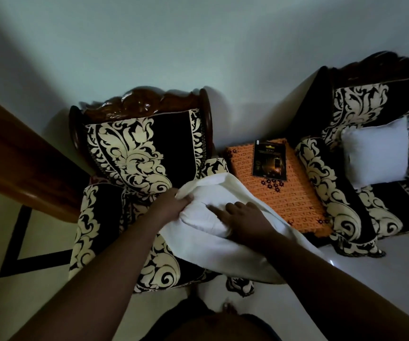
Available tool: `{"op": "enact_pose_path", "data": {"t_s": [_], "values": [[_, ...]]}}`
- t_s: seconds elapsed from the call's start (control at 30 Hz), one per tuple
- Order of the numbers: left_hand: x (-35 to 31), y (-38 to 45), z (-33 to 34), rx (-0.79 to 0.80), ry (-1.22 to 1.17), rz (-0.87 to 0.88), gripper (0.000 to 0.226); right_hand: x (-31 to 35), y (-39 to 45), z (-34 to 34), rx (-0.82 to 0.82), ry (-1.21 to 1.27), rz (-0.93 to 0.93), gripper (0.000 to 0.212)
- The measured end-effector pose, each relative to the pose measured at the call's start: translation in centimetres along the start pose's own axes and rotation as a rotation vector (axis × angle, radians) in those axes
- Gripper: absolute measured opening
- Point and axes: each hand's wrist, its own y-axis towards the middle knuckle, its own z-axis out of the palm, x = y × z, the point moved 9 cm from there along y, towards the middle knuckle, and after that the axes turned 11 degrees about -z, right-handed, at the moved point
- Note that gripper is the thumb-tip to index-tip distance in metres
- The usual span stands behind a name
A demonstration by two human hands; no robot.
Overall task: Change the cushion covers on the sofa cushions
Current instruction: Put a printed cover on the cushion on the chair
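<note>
A pale wall (pixel 198 45) fills the upper part of the view, dim and bluish. Below it stand two armchairs with carved dark wooden tops and black upholstery patterned with large cream scrolls. The nearer armchair (pixel 139 153) sits at centre left, directly in front of the person; the second armchair (pixel 360 148) stands to the right, angled inward. A broad brown wooden beam (pixel 14 156) crosses the left edge, and the light floor (pixel 26 279) under it carries a black angular line.

Between the two chairs is a low surface draped in an orange patterned cloth (pixel 292 198), with a dark booklet (pixel 269 159) lying flat near its far end.

Across the seat of the nearer armchair lies the cream cushion cover (pixel 223 252), spreading from the seat's back corner down over the front edge toward the person. A white cushion (pixel 203 217) shows inside its open mouth, partly wrapped by the fabric. A second white cushion (pixel 375 153), bare of any cover, leans upright against the back of the second armchair.

The left hand (pixel 171 205) grips the upper edge of the cushion cover, fingers curled round a bunched fold of the cloth at the opening. The right hand (pixel 242 220) lies on the white cushion within the cover, fingers spread and fairly straight, pressing down on it rather than clasping it. Both bare forearms reach in from the bottom of the view.
</note>
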Motion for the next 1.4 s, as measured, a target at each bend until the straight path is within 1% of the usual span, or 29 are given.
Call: {"op": "enact_pose_path", "data": {"t_s": [0.07, 0.13, 0.23, 0.3, 0.33, 0.4, 0.43, 0.47, 0.5, 0.53, 0.57, 0.6, 0.63, 0.67, 0.73, 0.77, 0.8, 0.83, 0.9, 0.93, 1.0, 1.07, 1.1, 1.13, 1.17, 1.23, 1.27, 1.33, 1.4], "values": [[-0.8, 2.5, -0.4, -0.071, 0.145, 0.044, 0.050, -0.9, 1.0, 0.9, 0.105, 0.048, 0.022, 0.081], [-1.3, 4.2, -2.2, -0.217, 0.269, 0.107, 0.032, -2.4, 1.5, 1.5, 0.237, 0.163, 0.098, 0.072], [-1.3, 4.4, -5.3, -0.447, 0.270, 0.265, 0.029, -4.6, 2.5, 3.2, 0.456, 0.325, 0.276, 0.037], [-1.2, 3.8, -6.1, -0.540, 0.211, 0.379, 0.031, -4.3, 3.4, 2.6, 0.462, 0.395, 0.282, 0.032], [-1.1, 3.3, -5.9, -0.554, 0.199, 0.414, 0.031, -3.5, 4.1, 0.8, 0.404, 0.443, 0.235, 0.030], [-0.5, 3.9, -5.1, -0.516, 0.212, 0.416, 0.032, -1.7, 6.4, -4.5, 0.081, 0.609, 0.061, 0.029], [0.3, 5.1, -4.8, -0.474, 0.217, 0.375, 0.032, -0.9, 7.2, -6.3, -0.015, 0.642, -0.011, 0.031], [1.5, 6.8, -4.8, -0.407, 0.191, 0.293, 0.031, -0.9, 7.9, -6.3, 0.018, 0.602, -0.016, 0.033], [3.1, 8.7, -4.9, -0.315, 0.103, 0.157, 0.029, -1.4, 8.5, -4.9, 0.119, 0.503, 0.010, 0.039], [4.8, 10.5, -5.0, -0.189, -0.089, 0.001, 0.027, -2.0, 8.9, -3.1, 0.237, 0.334, 0.023, 0.045], [6.1, 11.5, -4.4, -0.054, -0.312, -0.140, 0.024, -2.5, 9.2, -1.5, 0.306, 0.176, 0.009, 0.053], [6.5, 11.9, -3.4, 0.065, -0.506, -0.230, 0.021, -2.8, 9.1, -0.4, 0.327, 0.096, 0.009, 0.059], [5.8, 11.5, -2.5, 0.175, -0.641, -0.254, 0.022, -3.3, 8.6, 0.0, 0.332, 0.089, 0.032, 0.062], [4.5, 10.9, -1.7, 0.272, -0.730, -0.239, 0.029, -3.7, 8.2, -0.4, 0.283, 0.130, 0.067, 0.067], [2.0, 9.3, -0.9, 0.414, -0.824, -0.199, 0.052, -4.4, 7.4, -1.0, 0.171, 0.179, 0.131, 0.078], [1.6, 8.9, -1.0, 0.411, -0.868, -0.191, 0.060, -4.6, 6.7, -1.0, 0.129, 0.182, 0.150, 0.080], [1.8, 9.1, -1.2, 0.351, -0.907, -0.190, 0.064, -4.8, 6.2, -1.1, 0.078, 0.209, 0.172, 0.081], [2.6, 9.6, -1.9, 0.240, -0.919, -0.193, 0.060, -5.0, 5.4, -1.2, 0.027, 0.239, 0.203, 0.081], [5.4, 10.8, -3.5, -0.002, -0.862, -0.209, 0.043, -6.5, 3.4, -2.6, -0.138, 0.333, 0.306, 0.077], [6.4, 11.3, -3.7, -0.039, -0.840, -0.228, 0.046, -7.7, 2.2, -3.4, -0.220, 0.437, 0.388, 0.072], [8.0, 12.4, -2.4, 0.046, -0.763, -0.321, 0.082, -10.0, -0.1, -4.6, -0.343, 0.668, 0.553, 0.054], [7.3, 12.8, -1.8, 0.110, -0.743, -0.347, 0.095, -12.0, -1.2, -6.3, -0.419, 0.797, 0.621, 0.030], [5.9, 12.4, -1.8, 0.133, -0.787, -0.325, 0.093, -12.8, -1.5, -7.2, -0.445, 0.865, 0.624, 0.031], [3.9, 11.5, -2.3, 0.149, -0.855, -0.301, 0.085, -13.4, -1.6, -8.3, -0.477, 0.916, 0.621, 0.051], [1.9, 10.9, -2.7, 0.174, -0.939, -0.259, 0.070, -13.7, -1.6, -9.0, -0.482, 0.992, 0.613, 0.059], [-1.7, 10.4, -3.2, 0.191, -1.075, -0.194, 0.043, -15.1, -1.8, -8.7, -0.464, 1.083, 0.593, 0.048], [-3.5, 10.1, -3.1, 0.212, -1.126, -0.172, 0.044, -15.6, -1.3, -8.8, -0.460, 1.088, 0.556, 0.049], [-6.1, 10.1, -2.4, 0.261, -1.171, -0.138, 0.069, -16.1, -0.7, -8.1, -0.397, 1.056, 0.542, 0.065], [-7.6, 10.4, -1.2, 0.301, -1.197, -0.071, 0.086, -16.1, 0.2, -7.8, -0.397, 1.018, 0.563, 0.099]]}}
